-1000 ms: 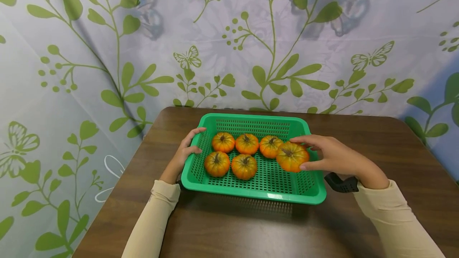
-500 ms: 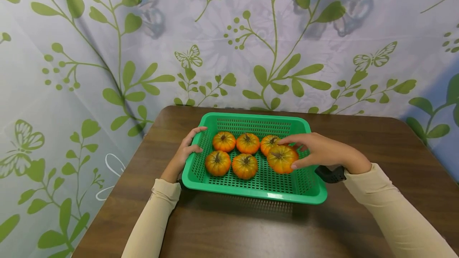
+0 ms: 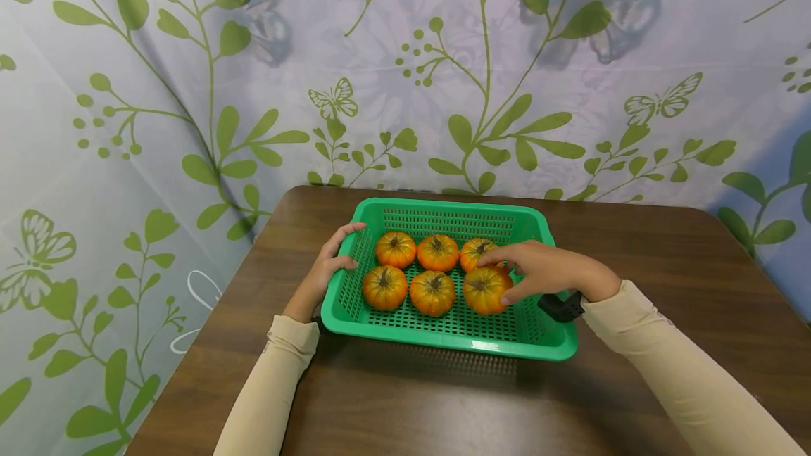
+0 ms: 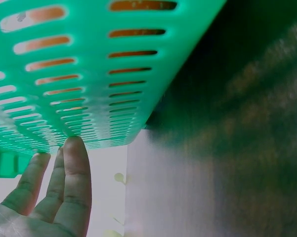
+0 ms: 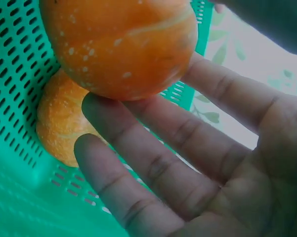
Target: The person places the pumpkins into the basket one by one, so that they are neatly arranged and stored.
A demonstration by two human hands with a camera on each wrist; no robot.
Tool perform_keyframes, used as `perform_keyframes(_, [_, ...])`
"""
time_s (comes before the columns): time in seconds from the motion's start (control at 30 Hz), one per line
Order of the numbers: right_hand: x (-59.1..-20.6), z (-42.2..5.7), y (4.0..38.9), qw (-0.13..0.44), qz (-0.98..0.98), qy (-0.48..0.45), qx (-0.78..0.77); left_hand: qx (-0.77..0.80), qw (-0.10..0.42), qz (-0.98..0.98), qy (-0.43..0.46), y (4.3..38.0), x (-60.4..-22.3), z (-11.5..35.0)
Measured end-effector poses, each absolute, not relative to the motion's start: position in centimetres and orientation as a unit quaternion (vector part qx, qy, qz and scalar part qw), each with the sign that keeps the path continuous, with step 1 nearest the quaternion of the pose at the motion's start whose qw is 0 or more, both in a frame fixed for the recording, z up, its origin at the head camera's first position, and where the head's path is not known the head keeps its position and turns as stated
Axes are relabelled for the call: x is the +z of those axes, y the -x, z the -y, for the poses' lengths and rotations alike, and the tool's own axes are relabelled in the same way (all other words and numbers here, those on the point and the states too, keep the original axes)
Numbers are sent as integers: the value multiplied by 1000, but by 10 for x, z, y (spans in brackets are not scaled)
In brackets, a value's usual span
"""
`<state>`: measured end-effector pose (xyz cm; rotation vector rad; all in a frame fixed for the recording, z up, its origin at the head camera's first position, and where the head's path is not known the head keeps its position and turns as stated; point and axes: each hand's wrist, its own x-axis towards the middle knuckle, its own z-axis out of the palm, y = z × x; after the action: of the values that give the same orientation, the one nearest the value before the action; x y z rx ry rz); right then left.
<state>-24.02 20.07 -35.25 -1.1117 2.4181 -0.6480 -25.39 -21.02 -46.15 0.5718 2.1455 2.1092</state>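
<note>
A green plastic basket (image 3: 405, 336) holds two rows of small orange pumpkins, among them a front-left pumpkin (image 3: 384, 288) and a front-middle pumpkin (image 3: 433, 293). My right hand (image 3: 550, 269) grips another pumpkin (image 3: 484, 294) by thumb and fingertips, low inside the basket at the front row's right end. In the right wrist view this pumpkin (image 5: 123, 49) has its side towards the camera, a second pumpkin (image 5: 64, 118) behind it. My left hand (image 3: 324, 269) holds the basket's left rim. Its fingers (image 4: 76, 182) lie against the outer wall in the left wrist view.
The basket stands on a dark brown wooden table (image 3: 405, 407). Behind the table hangs a pale cloth (image 3: 380, 55) printed with green leaves and butterflies. A black band (image 3: 560, 307) is on the right wrist.
My right hand has carried its pumpkin left and down, from the basket's right side to beside the front-middle pumpkin. The left hand stays at the rim.
</note>
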Motion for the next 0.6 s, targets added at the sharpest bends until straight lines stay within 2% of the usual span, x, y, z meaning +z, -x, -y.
perform_keyframes(0.27, [-359, -190, 246, 232, -864, 399, -201, 685, 37, -702, -191, 255, -463, 211])
perform_keyframes(0.6, [-367, -180, 250, 245, -871, 384, -182, 686, 37, -702, -188, 254, -462, 210])
